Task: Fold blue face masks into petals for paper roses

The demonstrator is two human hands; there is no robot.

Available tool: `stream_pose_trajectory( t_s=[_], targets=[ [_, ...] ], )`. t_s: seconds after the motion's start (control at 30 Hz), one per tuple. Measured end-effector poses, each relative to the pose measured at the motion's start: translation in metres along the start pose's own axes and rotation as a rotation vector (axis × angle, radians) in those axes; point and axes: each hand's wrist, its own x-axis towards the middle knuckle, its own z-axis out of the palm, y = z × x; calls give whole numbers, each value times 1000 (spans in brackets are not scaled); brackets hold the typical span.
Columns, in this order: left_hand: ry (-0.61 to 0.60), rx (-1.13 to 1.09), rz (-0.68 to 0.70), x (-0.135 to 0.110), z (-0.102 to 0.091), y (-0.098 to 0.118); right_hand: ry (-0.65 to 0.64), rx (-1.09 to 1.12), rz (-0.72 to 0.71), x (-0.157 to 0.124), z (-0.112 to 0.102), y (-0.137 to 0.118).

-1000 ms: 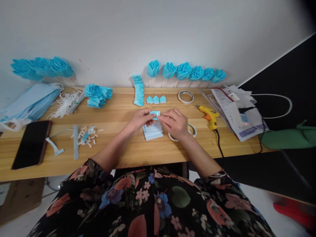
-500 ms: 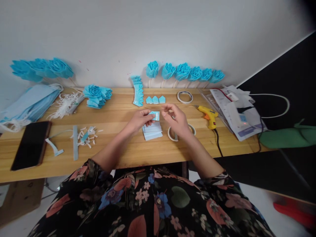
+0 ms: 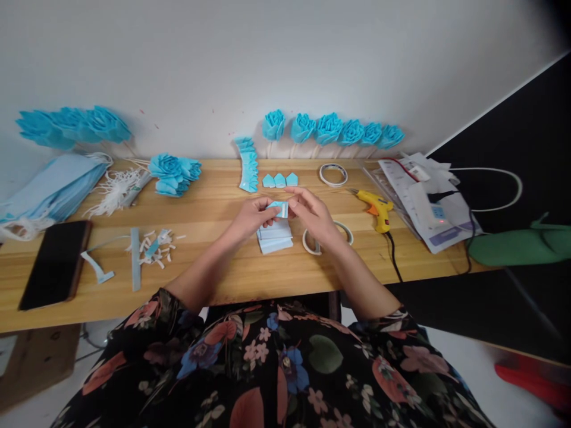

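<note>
My left hand (image 3: 255, 215) pinches a small folded blue fabric piece (image 3: 284, 205) that has a white strip along it. At the right edge of this piece, the thumb and fingertips of my right hand (image 3: 312, 213) are closed. Under my hands lies a stack of pale blue fabric pieces (image 3: 275, 245). A roll of tape (image 3: 347, 233) lies partly hidden beneath my right wrist. Beyond my hands, three pointed blue petals (image 3: 279, 180) are lined up, with a pleated blue strip (image 3: 248, 164) to their left.
Blue flowers (image 3: 329, 129) on sticks lean on the wall, with more flowers (image 3: 172, 172) on the table. Another tape roll (image 3: 333, 175) and a yellow glue gun (image 3: 375, 209) are at right. Face masks (image 3: 53, 184), a phone (image 3: 54, 264) and white scraps (image 3: 156, 246) are at left.
My right hand has moved slightly left, and its fingertips have come to the right edge of the blue piece. My left hand keeps its hold.
</note>
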Motion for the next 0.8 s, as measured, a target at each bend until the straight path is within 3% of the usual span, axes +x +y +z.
stream_pose_trajectory(
  t_s=[0.13,0.5,0.57,0.7,0.8],
  targets=[
    [9,-24,11,0,0,-1,-88,-1,24,-4,1,2],
    [-19,-33,-8,-1,0,1,-41,-20,39,-7,-2,5],
    [4,-21,0,0,-1,1,4,-55,17,-8,-13,1],
    [55,-29,12,1,-2,-1,262,-121,6,-8,-52,-1],
    [61,-33,20,2,-2,-2,340,-230,15,-11,-74,8]
  ],
)
